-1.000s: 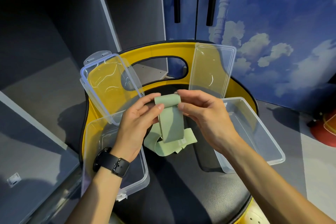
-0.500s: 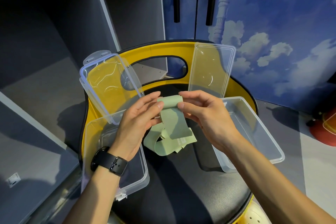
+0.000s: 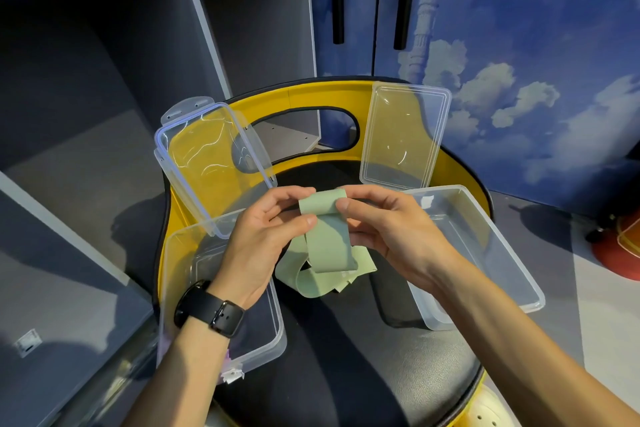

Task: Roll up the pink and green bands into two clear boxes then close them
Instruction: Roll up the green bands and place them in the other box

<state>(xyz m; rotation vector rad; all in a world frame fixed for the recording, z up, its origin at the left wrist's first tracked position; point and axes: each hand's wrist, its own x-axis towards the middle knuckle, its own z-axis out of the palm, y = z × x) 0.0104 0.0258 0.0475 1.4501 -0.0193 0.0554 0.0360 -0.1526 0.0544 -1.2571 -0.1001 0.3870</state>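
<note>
Both hands, left hand (image 3: 263, 236) and right hand (image 3: 384, 229), pinch the green band (image 3: 325, 243) with fingers clamped on its rolled end, keeping the coil tight above the open clear boxes (image 3: 491, 253).

Both boxes gape upward, the left box (image 3: 221, 291) partly under the left hand (image 3: 258, 241), the right box (image 3: 481, 246) beside the right hand (image 3: 391, 229); raised lids (image 3: 211, 163) block the far side; bare seat (image 3: 346, 357) lies between

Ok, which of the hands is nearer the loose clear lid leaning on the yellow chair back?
Right. The right hand sits just below that loose lid; the left hand is farther off, across the green band.
</note>
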